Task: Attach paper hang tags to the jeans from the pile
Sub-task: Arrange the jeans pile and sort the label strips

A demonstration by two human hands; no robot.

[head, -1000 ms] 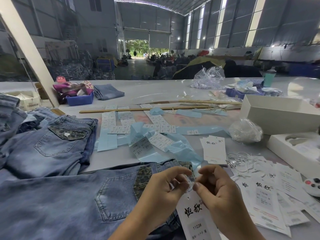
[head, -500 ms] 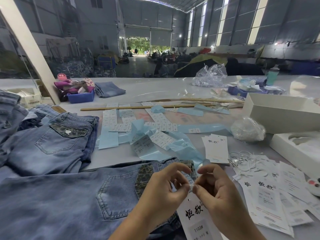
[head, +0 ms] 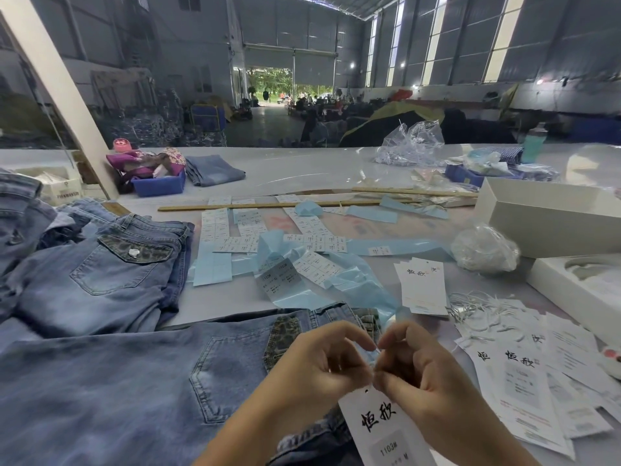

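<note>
Left hand (head: 322, 361): at lower centre of the frame; I see its fingers curled, pinching the thin white loop at the tag's hole.
Right hand (head: 413, 361): mirrors it, pinching the other end, so the loop can be fastened.
Hang tag (head: 383, 428): dangles below both hands (free to swing).
Jeans (head: 134, 381): flat on the desk (head: 302, 176), lower left, waistband just by the hands.
Spare tags (head: 524, 375): fanned at lower right, within reach, I judge.

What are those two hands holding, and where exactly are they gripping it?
Both the left hand and the right hand pinch a thin white string at the top hole of a paper hang tag, which hangs below over the jeans.
</note>
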